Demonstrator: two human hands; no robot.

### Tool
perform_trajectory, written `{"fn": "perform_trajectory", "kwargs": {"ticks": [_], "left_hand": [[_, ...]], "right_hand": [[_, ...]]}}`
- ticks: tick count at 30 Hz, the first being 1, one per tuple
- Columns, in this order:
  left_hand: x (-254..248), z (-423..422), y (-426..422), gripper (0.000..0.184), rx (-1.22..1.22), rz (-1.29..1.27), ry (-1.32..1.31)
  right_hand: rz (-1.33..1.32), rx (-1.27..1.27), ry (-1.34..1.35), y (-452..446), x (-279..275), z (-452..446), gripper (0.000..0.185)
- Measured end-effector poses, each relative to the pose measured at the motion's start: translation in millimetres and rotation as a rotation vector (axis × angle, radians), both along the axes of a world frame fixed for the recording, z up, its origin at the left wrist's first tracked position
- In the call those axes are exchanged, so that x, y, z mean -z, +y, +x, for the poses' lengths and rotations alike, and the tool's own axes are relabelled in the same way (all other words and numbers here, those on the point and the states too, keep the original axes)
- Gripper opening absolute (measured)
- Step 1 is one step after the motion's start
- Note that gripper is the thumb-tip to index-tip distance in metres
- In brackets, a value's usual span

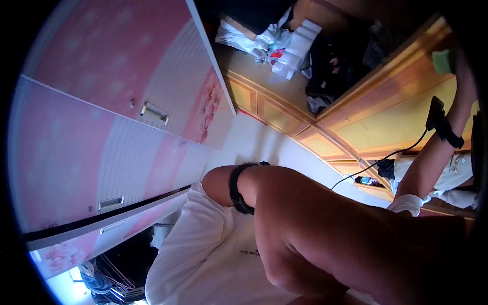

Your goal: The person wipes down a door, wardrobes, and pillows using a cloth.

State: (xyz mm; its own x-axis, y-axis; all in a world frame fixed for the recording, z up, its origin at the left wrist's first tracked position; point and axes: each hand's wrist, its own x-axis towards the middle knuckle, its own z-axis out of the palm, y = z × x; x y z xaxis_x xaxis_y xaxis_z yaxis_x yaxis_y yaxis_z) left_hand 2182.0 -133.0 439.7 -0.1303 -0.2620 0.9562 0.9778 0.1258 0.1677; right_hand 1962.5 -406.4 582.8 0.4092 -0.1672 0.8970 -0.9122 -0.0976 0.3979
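Observation:
At the far right edge, my right hand (463,76) is raised against the wooden cabinet, partly lost in the dark rim of the view. A small green block that looks like a sponge (444,61) juts out from it, pressed near the yellow wood panel (401,109). A black strap with a small device (436,116) and a cable is on that forearm. My other arm (315,213) crosses close below the camera, with a black band (237,189) around it. Past the band, only bare skin shows beside the white clothing (203,249); the left hand's fingers are hidden.
Pink-and-white wardrobe doors (112,66) with metal handles (154,114) fill the left. Plastic packages (297,49) and dark clothes (328,71) lie on the wooden cabinet. Hangers and dark garments (119,267) are at lower left. More clothes (445,175) sit at right.

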Motion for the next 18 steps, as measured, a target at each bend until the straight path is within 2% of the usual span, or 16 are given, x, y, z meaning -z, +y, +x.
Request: {"fn": "perform_trajectory", "kwargs": {"ticks": [3,5,6,7,8,9,10,11,12,13,14,15,17,18], "left_hand": [[3,18,9,0.052,-0.082,-0.012,0.0],[5,40,20,0.053,-0.192,-0.028,-0.001],[10,50,23,0.053,-0.259,-0.031,-0.013],[17,53,22,0.054,-0.312,-0.018,-0.031],[29,64,32,0.054,-0.455,0.01,-0.086],[53,75,35,0.053,-0.621,0.111,-0.161],[76,87,38,0.051,-0.779,0.211,-0.257],[99,98,42,0.051,-0.914,0.308,-0.365],[118,120,52,0.044,-1.013,0.461,-0.371],[136,133,57,0.039,-1.238,0.627,-0.39],[153,162,70,0.035,-1.439,0.759,-0.356],[169,189,78,0.031,-1.654,0.875,-0.22],[192,241,93,0.023,-2.008,1.017,0.066],[199,260,103,0.023,-2.068,1.027,0.104]], "right_hand": [[-0.009,0.033,-0.069,-3,24,0,0.05],[0.024,0.013,-0.166,-7,66,15,0.048],[0.082,-0.069,-0.206,-8,92,27,0.047],[0.197,-0.336,-0.214,-8,127,49,0.047],[0.323,-0.598,-0.226,-5,162,70,0.048],[0.472,-0.589,-0.263,-28,195,77,0.041],[0.578,-0.64,-0.294,4,188,101,0.043],[0.757,-0.635,-0.327,36,219,160,0.042],[0.832,-0.897,-0.384,47,239,191,0.041],[0.881,-0.955,-0.34,65,255,222,0.043],[0.932,-1.014,-0.297,84,270,251,0.047],[1.174,-1.119,-0.315,98,286,278,0.051],[1.325,-1.267,-0.371,146,290,331,0.046],[1.373,-1.336,-0.404,156,298,350,0.045]]}}
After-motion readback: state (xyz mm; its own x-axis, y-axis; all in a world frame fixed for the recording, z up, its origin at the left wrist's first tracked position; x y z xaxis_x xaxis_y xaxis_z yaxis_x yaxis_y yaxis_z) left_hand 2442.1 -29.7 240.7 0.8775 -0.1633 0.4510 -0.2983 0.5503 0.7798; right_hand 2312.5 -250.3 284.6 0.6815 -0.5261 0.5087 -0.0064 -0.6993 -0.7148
